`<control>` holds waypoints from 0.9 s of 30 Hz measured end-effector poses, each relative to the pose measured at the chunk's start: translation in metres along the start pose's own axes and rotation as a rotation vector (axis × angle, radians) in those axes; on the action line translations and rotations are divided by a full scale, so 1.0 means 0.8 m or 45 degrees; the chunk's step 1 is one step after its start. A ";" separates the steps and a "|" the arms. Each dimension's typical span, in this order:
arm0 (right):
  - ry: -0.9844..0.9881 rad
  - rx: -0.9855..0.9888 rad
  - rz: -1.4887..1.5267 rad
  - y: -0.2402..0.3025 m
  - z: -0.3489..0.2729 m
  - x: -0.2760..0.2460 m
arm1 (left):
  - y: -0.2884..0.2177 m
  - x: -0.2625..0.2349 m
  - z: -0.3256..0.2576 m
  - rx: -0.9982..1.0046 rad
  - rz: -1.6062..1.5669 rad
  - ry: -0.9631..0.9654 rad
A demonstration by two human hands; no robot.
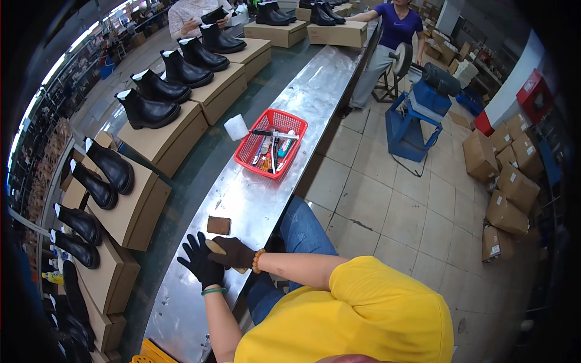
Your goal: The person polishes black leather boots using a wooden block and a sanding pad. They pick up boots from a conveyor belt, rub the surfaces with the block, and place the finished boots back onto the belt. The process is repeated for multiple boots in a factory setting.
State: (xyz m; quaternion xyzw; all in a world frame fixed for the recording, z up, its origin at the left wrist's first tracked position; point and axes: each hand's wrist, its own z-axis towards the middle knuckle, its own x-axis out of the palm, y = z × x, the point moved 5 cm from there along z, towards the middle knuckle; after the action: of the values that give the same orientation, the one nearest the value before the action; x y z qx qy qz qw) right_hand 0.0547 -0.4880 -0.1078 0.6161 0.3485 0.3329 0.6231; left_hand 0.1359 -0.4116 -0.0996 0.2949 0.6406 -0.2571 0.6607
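On the near side of the red perforated plastic basket (pixel 254 169), the black-gloved left hand (pixel 203 263) splays its fingers over the silvery metal bench (pixel 181 314), and the brown-gloved right hand (pixel 235 251) curls round a tan, round-ended object (pixel 214 247); a flat brown square pad (pixel 218 225) lies between them and the basket. The basket holds jumbled slim tools and a teal tube (pixel 285 149), a white block (pixel 236 127) jutting past its left rim. Left of it and beyond, black leather ankle boots (pixel 148 110) stand on brown cardboard boxes (pixel 163 139).

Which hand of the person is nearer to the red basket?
Right. In the picture, the right hand is below and left of the red basket; the left hand is further left, slightly farther away.
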 end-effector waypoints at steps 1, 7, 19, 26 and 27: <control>0.020 0.028 0.011 -0.001 -0.001 0.001 | -0.002 -0.003 0.000 0.005 -0.040 0.008; 0.130 0.194 0.048 -0.003 0.001 0.009 | 0.022 0.014 -0.002 -0.086 -0.087 -0.113; 0.207 0.240 0.058 0.002 -0.005 0.015 | 0.128 0.015 -0.021 -0.509 0.021 -0.028; 0.176 0.203 0.065 -0.006 -0.002 0.019 | 0.197 0.034 -0.040 -0.838 0.192 0.050; 0.171 0.196 0.062 -0.004 -0.003 0.018 | 0.200 0.031 -0.041 -0.877 0.184 0.061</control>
State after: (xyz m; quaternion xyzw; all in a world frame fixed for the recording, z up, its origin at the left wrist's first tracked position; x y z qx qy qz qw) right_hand 0.0606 -0.4744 -0.1117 0.6467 0.3989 0.3607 0.5409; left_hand 0.2290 -0.2765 -0.1146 0.1053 0.6825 0.0283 0.7227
